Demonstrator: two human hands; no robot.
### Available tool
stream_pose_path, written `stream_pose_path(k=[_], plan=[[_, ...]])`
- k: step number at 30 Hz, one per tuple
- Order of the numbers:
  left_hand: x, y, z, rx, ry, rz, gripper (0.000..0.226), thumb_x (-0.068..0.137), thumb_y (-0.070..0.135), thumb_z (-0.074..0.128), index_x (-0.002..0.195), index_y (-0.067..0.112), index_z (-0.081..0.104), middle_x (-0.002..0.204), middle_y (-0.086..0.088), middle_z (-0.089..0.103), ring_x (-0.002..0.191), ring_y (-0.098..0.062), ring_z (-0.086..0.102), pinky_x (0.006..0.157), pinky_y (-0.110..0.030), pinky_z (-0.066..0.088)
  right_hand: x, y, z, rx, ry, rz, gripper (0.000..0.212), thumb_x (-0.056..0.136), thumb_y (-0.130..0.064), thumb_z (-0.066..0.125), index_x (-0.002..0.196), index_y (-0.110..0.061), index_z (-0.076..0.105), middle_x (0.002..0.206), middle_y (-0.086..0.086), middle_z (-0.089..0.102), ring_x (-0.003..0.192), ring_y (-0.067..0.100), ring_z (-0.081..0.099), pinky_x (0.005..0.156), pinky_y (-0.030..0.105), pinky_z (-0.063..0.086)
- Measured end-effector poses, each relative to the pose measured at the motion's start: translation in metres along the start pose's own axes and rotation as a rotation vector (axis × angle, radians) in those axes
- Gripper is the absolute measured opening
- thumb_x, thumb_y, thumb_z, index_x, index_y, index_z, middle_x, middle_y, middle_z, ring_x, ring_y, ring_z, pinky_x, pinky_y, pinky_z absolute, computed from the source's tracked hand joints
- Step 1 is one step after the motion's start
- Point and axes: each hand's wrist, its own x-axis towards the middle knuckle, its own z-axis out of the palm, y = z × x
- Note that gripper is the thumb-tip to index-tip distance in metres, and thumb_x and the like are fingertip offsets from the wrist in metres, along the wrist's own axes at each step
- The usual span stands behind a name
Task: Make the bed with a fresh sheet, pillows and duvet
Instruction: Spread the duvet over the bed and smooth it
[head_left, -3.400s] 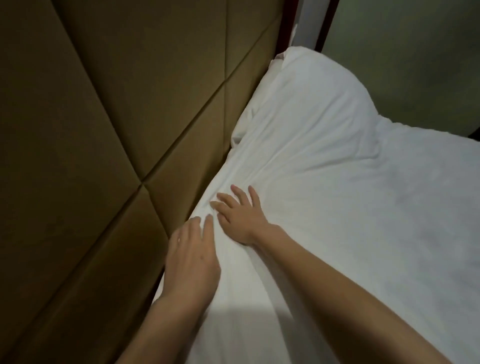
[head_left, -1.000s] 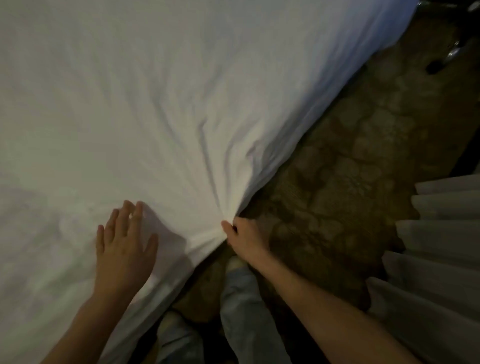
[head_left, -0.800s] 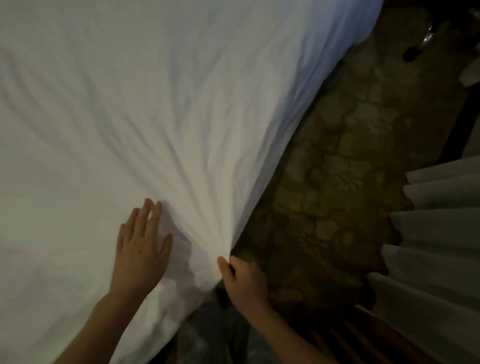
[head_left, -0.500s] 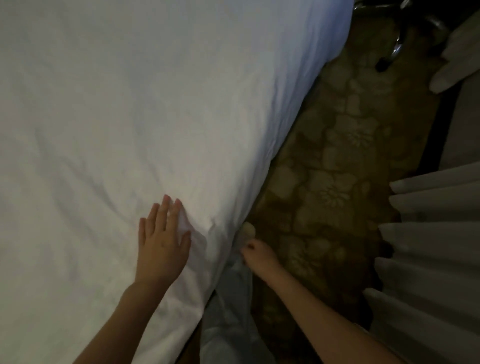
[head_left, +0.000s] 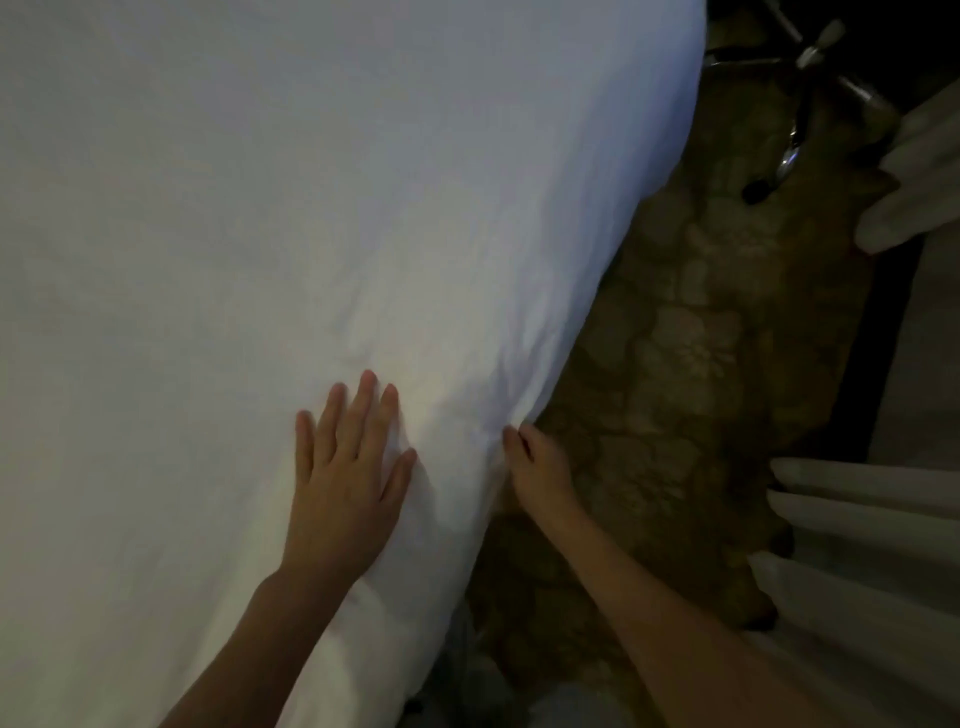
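Sheet-tucking at the bed's side edge: one hand flat on top, the other at the drop.

Risk first: if the right hand (head_left: 540, 467) drags the white cotton bed sheet (head_left: 311, 208) down too hard, the cloth could slip from under the left hand (head_left: 348, 478) and ruck up beyond its fingertips; too slack a pull would likely leave the faint creases just past those fingertips. Left hand lies palm-down on the sheet, fingers straight and slightly spread, thumb out toward the edge, forearm reaching in from below. Right hand sits at the edge just beside the left thumb, fingers curled into the sheet's hanging side, apparently pinching it. Sheet covers the mattress top ahead of both hands. Patterned brown carpet (head_left: 701, 364) lies to the right of the right knuckles; pale pleated curtain (head_left: 857, 519) further right.
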Motion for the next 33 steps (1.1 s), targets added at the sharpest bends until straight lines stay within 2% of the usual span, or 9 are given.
stream_pose_path(k=[5, 10, 15, 17, 19, 21, 24, 27, 33], plan=[[0.087, 0.046, -0.012, 0.015, -0.037, 0.086, 0.06, 0.099, 0.047, 0.013, 0.148, 0.017, 0.031, 0.156, -0.009, 0.025, 0.143, -0.034, 0.021, 0.113, -0.055, 0.021, -0.034, 0.023, -0.055, -0.277, -0.045, 0.202, 0.063, 0.083, -0.077, 0.031, 0.109, -0.027, 0.06, 0.1, -0.008, 0.061, 0.093, 0.012, 0.058, 0.087, 0.022, 0.045], [0.187, 0.089, -0.021, 0.063, -0.03, 0.027, 0.061, 0.098, 0.05, 0.01, 0.148, 0.02, 0.029, 0.156, -0.008, 0.026, 0.142, -0.035, 0.024, 0.112, -0.056, 0.019, 0.074, 0.008, -0.074, -0.154, -0.422, 0.329, 0.019, 0.098, -0.025, 0.045, 0.081, -0.03, 0.053, 0.093, -0.004, 0.056, 0.094, 0.015, 0.054, 0.093, 0.027, 0.046], [0.322, 0.148, -0.025, 0.118, 0.043, -0.024, 0.061, 0.097, 0.048, 0.018, 0.149, 0.018, 0.029, 0.156, -0.011, 0.025, 0.143, -0.037, 0.021, 0.112, -0.061, 0.013, 0.279, -0.092, -0.195, 0.191, -0.055, 0.284, 0.016, 0.1, -0.025, 0.044, 0.085, -0.025, 0.047, 0.084, -0.006, 0.05, 0.074, 0.005, 0.048, 0.067, 0.013, 0.04], [0.379, 0.172, -0.032, 0.118, 0.082, -0.043, 0.061, 0.094, 0.044, 0.027, 0.149, 0.018, 0.028, 0.157, -0.012, 0.024, 0.143, -0.039, 0.019, 0.112, -0.063, 0.013, 0.361, -0.128, -0.229, 0.41, 0.084, 0.213, 0.024, 0.095, -0.039, 0.052, 0.103, -0.018, 0.059, 0.1, 0.003, 0.061, 0.089, 0.017, 0.06, 0.079, 0.026, 0.05], [0.427, 0.192, -0.039, 0.12, 0.132, -0.025, 0.059, 0.094, 0.039, 0.03, 0.149, 0.017, 0.03, 0.156, -0.012, 0.024, 0.143, -0.038, 0.019, 0.111, -0.063, 0.014, 0.423, -0.16, -0.247, 0.524, 0.122, 0.23, 0.066, 0.09, -0.049, 0.057, 0.146, -0.024, 0.031, 0.137, 0.01, 0.049, 0.119, 0.031, 0.054, 0.099, 0.047, 0.047], [0.463, 0.21, -0.045, 0.098, 0.151, -0.03, 0.056, 0.095, 0.035, 0.03, 0.148, 0.017, 0.033, 0.156, -0.011, 0.026, 0.143, -0.037, 0.02, 0.11, -0.063, 0.014, 0.47, -0.189, -0.259, 0.573, 0.124, 0.212, 0.074, 0.093, -0.046, 0.054, 0.15, -0.042, 0.007, 0.146, 0.009, 0.039, 0.127, 0.032, 0.047, 0.106, 0.05, 0.041], [0.5, 0.223, -0.045, 0.118, 0.113, -0.039, 0.058, 0.093, 0.039, 0.03, 0.147, 0.018, 0.035, 0.155, -0.008, 0.028, 0.142, -0.036, 0.022, 0.108, -0.065, 0.014, 0.505, -0.206, -0.278, 0.652, 0.067, 0.166, 0.049, 0.099, -0.039, 0.048, 0.143, -0.041, 0.026, 0.12, 0.005, 0.057, 0.11, 0.025, 0.057, 0.101, 0.041, 0.046], [0.52, 0.231, -0.038, 0.2, 0.054, -0.071, 0.061, 0.092, 0.045, 0.029, 0.148, 0.02, 0.032, 0.156, -0.006, 0.027, 0.143, -0.035, 0.022, 0.107, -0.068, 0.011, 0.51, -0.201, -0.297, 0.322, 0.01, 0.021, 0.008, 0.099, -0.025, 0.049, 0.1, -0.017, 0.052, 0.083, 0.002, 0.059, 0.081, 0.018, 0.057, 0.079, 0.03, 0.049], [0.546, 0.24, -0.046, 0.186, 0.058, -0.092, 0.061, 0.092, 0.044, 0.03, 0.148, 0.02, 0.032, 0.156, -0.006, 0.028, 0.143, -0.032, 0.021, 0.107, -0.067, 0.014, 0.473, -0.195, -0.382, -0.004, 0.006, -0.082, 0.013, 0.098, -0.017, 0.051, 0.091, -0.009, 0.058, 0.078, -0.003, 0.056, 0.07, 0.003, 0.052, 0.062, 0.012, 0.04]])
